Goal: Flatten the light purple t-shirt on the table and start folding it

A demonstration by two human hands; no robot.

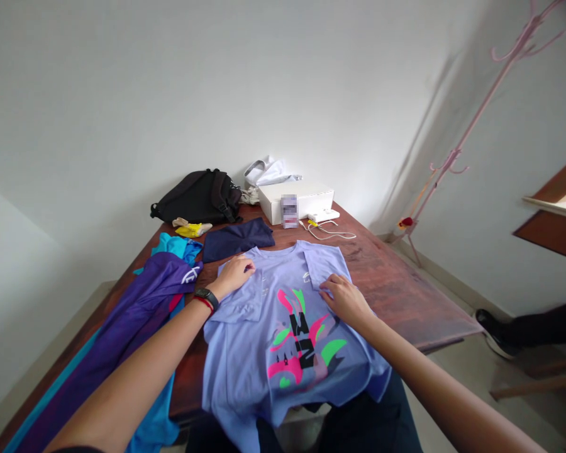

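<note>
1. T-shirt (283, 327), lilac with a bright print, lies face up across the near edge of the desk (396, 289); its hem hangs off that edge toward me. That overhang could drag the whole shirt down if I let go of both sides at once.
2. My left hand (236, 274) rests near the left shoulder, fingers curled and pressing the cloth; whether it pinches a fold I cannot tell. My right hand (344, 299) lies flat and open by the right sleeve, fingertips on a crease. Uneven pressure could skew the shirt and wrinkle the print.
3. Purple garment (136, 314) along the left edge touches the shirt's side, and could get caught under a fold.
4. Navy cloth (238, 239) lies just beyond the collar; a push toward the far edge could bunch the two together.
5. White cable (330, 233) lies farther back, apart from the shirt, so it looks a small snagging risk.
</note>
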